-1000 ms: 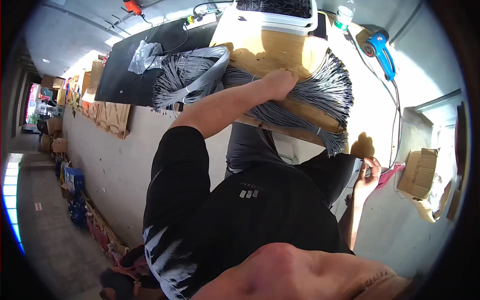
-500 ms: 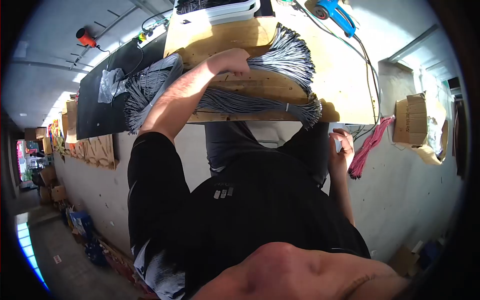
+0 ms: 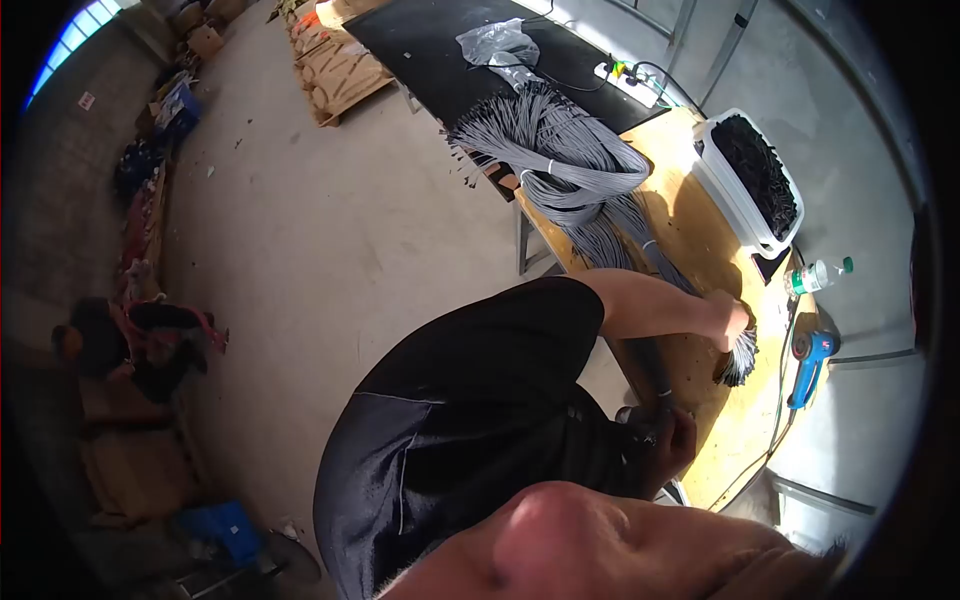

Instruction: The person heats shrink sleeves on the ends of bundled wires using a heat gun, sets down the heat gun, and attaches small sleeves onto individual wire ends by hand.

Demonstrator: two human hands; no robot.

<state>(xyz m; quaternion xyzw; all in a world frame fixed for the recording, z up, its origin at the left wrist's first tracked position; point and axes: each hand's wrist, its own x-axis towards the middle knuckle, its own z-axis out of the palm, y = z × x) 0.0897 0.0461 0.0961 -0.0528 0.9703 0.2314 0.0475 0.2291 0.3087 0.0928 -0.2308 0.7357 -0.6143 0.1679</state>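
Observation:
My left hand [image 3: 728, 322] is closed around a bundle of thin grey wires [image 3: 742, 358], whose dark-tipped ends fan out beyond my fingers over the wooden table. My right hand [image 3: 682, 438] is in shadow by the table's near edge, close to the end of a second grey wire bundle [image 3: 655, 365]. Its fingers look loosely bent, and nothing is visible in them. Further left along the table lies a large folded heap of grey wires [image 3: 590, 165], tied with white bands [image 3: 551, 168].
A white bin [image 3: 735, 195] of small black pieces stands at the table's back edge. Near it are a plastic bottle [image 3: 815, 276] and a blue heat gun [image 3: 812, 365] with its cable. A clear plastic bag [image 3: 500, 45] and a power strip [image 3: 625, 82] lie on the black tabletop [image 3: 420, 45].
My view has swung to the left, so the table now runs diagonally at the right. My left hand stays on the wire bundle; my right hand appears nearer the table edge.

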